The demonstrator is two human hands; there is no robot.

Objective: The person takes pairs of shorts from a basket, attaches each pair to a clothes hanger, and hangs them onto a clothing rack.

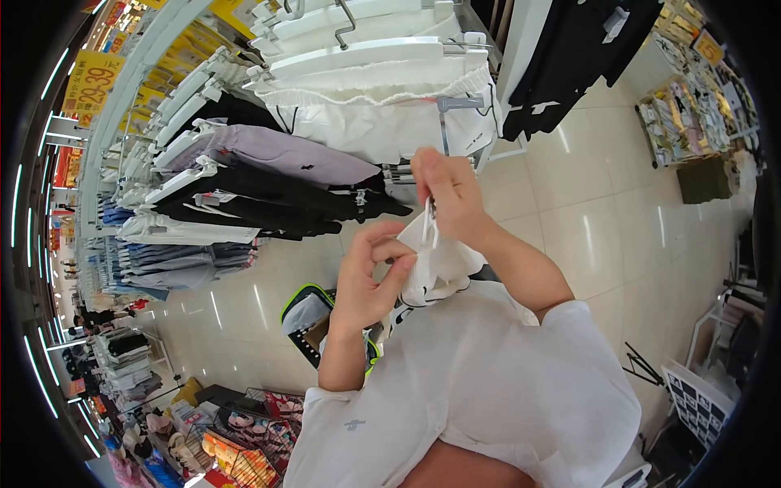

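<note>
A bunched white garment point(438, 264) with thin dark trim hangs between my hands, close to my chest. My left hand point(366, 272) pinches its left edge between thumb and fingers. Higher up and to the right, my right hand point(449, 195) is closed at the garment's top end. A narrow white strip, perhaps part of a hanger, shows just under the right fingers; what lies inside them is hidden. Right behind the right hand, white shorts point(358, 118) with an elastic waist hang on a white hanger point(358, 61), with a grey plastic clip point(464, 103) at their right side.
Lilac shorts point(277, 153) and black shorts point(252, 195) hang left on the rack. Black trousers point(582, 65) hang at the right. A bin with green trim point(305, 325) stands on the tiled floor point(586, 236). Wire baskets point(244, 443) of goods stand at lower left.
</note>
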